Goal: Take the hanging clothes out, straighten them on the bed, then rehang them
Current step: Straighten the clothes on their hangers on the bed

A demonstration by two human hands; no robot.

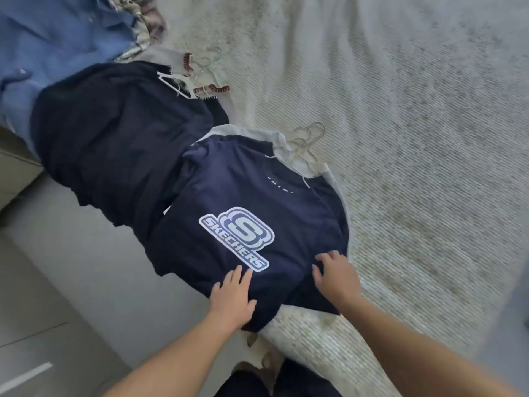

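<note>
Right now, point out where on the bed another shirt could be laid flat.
Free: the wide stretch of bedspread right of the navy T-shirt and beyond the hangers. Crowded: the bed's left edge, where the dark clothes and blue garment are piled.

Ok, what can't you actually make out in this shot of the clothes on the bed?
- Head view: the grey garment under the navy logo shirt shows only a strip.
- The hangers vanish into the collars.
- The blue garment is cut off by the top-left edge.
- The neck label print is too small to read.
</note>
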